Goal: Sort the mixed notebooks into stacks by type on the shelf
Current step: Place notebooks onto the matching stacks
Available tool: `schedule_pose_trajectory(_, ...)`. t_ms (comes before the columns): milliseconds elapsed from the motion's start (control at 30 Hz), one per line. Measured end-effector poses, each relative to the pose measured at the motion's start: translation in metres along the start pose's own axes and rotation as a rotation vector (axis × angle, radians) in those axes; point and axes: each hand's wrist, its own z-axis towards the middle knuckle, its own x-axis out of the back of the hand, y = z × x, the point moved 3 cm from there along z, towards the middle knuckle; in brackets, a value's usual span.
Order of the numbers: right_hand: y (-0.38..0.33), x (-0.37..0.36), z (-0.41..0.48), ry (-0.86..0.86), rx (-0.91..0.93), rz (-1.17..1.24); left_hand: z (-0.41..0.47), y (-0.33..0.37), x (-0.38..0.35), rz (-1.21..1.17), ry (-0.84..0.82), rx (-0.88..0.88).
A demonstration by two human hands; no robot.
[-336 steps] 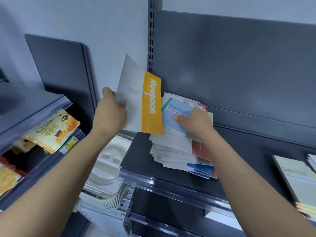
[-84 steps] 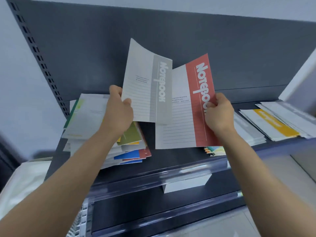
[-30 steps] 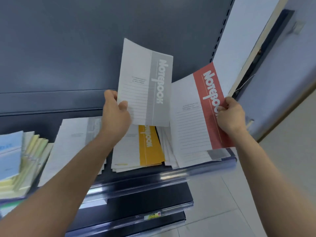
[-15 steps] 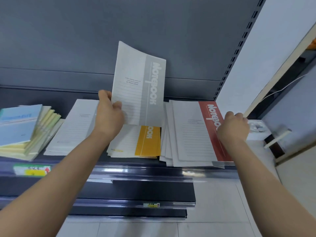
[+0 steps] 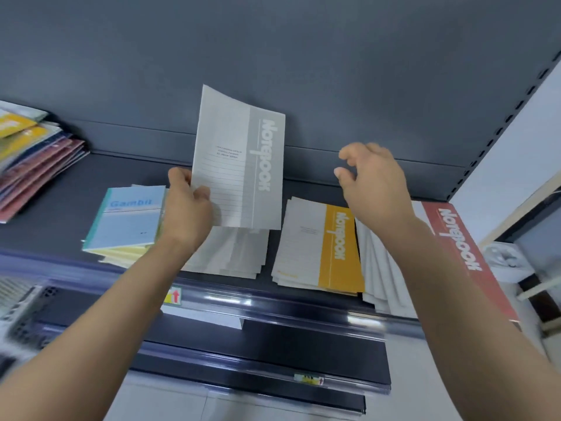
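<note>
My left hand [image 5: 188,208] grips a grey-banded notebook [image 5: 239,156] by its lower left corner and holds it upright above a flat stack of grey notebooks [image 5: 230,253]. My right hand [image 5: 373,183] hovers empty with loosely curled fingers, above the yellow-banded stack [image 5: 321,250] and the red-banded stack [image 5: 458,247]. The red notebook lies on top of its stack at the shelf's right end. A stack of light blue Gambil notebooks [image 5: 127,220] sits left of my left hand. At the far left lies the mixed pile [image 5: 30,156].
The dark shelf [image 5: 54,208] has a glossy front rail [image 5: 273,302] with price tags. A grey back panel rises behind the stacks. A white side panel [image 5: 516,141] closes the right end. Lower shelf edges and a pale floor lie below.
My right hand has let go of the red notebook, now lying on the right-hand stack, and has risen leftwards. The left hand still holds the grey notebook. The view has swung left.
</note>
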Motion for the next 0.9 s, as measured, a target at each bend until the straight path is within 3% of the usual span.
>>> schedule_pose_trajectory(133,-0.056,-0.008,0.007,0.019,0.024,0.002,0.028,-0.023,0.026,0.045,-0.081,0.014)
schedule_pose_trajectory(267,-0.097,-0.014,0.01,0.049,-0.001,0.0,0.043,-0.035,0.031,0.184,-0.267,0.002)
schedule_pose_trajectory(367,-0.114,-0.019,0.007,0.048,-0.053,-0.026,0.05,-0.044,0.024,0.303,-0.438,0.047)
schedule_pose_trajectory(500,-0.122,-0.019,-0.002,0.068,-0.133,-0.082,0.057,-0.057,0.007,0.474,-0.558,-0.023)
schedule_pose_trajectory(767,-0.137,-0.021,0.01,0.021,-0.134,-0.121,0.057,-0.055,0.0,1.043,-0.58,-0.345)
schedule_pose_trajectory(900,-0.155,-0.026,0.031,0.045,-0.039,-0.049,0.072,-0.027,0.026,1.0,-0.418,-0.522)
